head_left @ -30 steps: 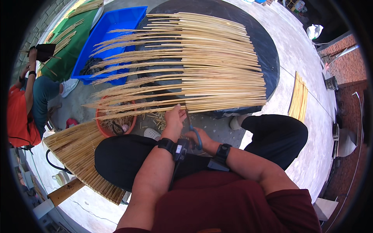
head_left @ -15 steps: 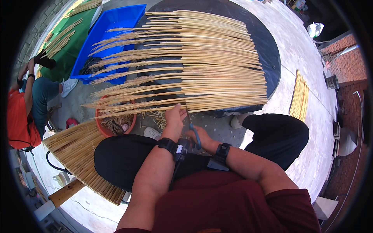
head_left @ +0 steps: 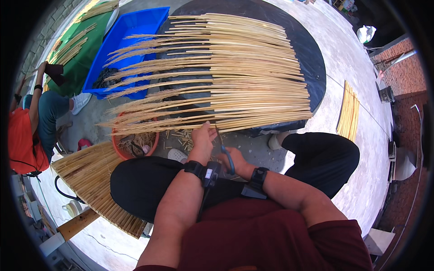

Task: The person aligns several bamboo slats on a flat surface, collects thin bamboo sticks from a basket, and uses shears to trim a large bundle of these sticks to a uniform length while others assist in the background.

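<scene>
Long pale reed stalks (head_left: 257, 72) lie side by side across a dark covered round surface (head_left: 316, 54), with feathery tips fanned out to the left. At the nearest edge of this row my left hand (head_left: 203, 139) is closed on a reed stalk, thumb and fingers partly hidden by one another. My right hand (head_left: 236, 161) grips the scissors (head_left: 230, 161) by their blue handles. Their blades point up to the nearest stalks, just right of my left fingers. How far the blades are apart is too small to tell.
An orange basin (head_left: 153, 151) with trimmings stands left of my hands, beside a bound reed mat (head_left: 86, 165). Short cut pieces (head_left: 183, 137) litter the floor. Beyond are a blue tray (head_left: 97, 67), a seated person (head_left: 29, 135) and a yellow stalk bundle (head_left: 348, 110).
The person at the left has shifted their arms and the dark thing in their hand. My hands and scissors are nearly still; the nearest stalk has slid slightly to the right.
</scene>
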Tool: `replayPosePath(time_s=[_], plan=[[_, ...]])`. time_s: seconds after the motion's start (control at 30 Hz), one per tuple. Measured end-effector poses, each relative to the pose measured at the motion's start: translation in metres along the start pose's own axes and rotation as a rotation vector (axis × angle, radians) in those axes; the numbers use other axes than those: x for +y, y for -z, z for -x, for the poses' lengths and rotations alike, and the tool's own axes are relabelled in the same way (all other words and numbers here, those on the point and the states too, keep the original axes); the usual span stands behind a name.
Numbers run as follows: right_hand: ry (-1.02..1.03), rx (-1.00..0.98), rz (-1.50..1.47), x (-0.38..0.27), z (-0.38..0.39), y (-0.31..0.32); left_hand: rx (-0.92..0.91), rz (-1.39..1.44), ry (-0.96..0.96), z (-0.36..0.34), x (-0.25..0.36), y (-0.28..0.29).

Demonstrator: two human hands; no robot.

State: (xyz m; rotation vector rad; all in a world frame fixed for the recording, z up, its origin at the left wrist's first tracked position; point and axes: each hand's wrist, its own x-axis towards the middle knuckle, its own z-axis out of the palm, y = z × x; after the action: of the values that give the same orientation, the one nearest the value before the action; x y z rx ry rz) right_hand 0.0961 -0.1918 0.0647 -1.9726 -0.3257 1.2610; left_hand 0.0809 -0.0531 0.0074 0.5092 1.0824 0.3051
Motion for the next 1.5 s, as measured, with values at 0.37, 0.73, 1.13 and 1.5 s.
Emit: replayPosePath(time_s=[0.37, 0.73, 1.13, 1.5], plan=[[0.044, -0.118, -0.190, 0.004, -0.005, -0.001, 0.021, 0.038, 0.038, -0.002, 0.000, 0.000], [-0.068, -0.027, -0.228, -0.009, -0.001, -0.001, -0.020, 0.057, 0.032, -0.007, -0.001, 0.003], [0.003, -0.189, -0.204, -0.013, 0.012, 0.013, -0.027, 0.340, -0.077, -0.022, -0.002, 0.013], [0.069, -0.059, -0.335, -0.001, -0.007, 0.014, 0.000, 0.427, 0.035, -0.006, 0.016, 0.001]])
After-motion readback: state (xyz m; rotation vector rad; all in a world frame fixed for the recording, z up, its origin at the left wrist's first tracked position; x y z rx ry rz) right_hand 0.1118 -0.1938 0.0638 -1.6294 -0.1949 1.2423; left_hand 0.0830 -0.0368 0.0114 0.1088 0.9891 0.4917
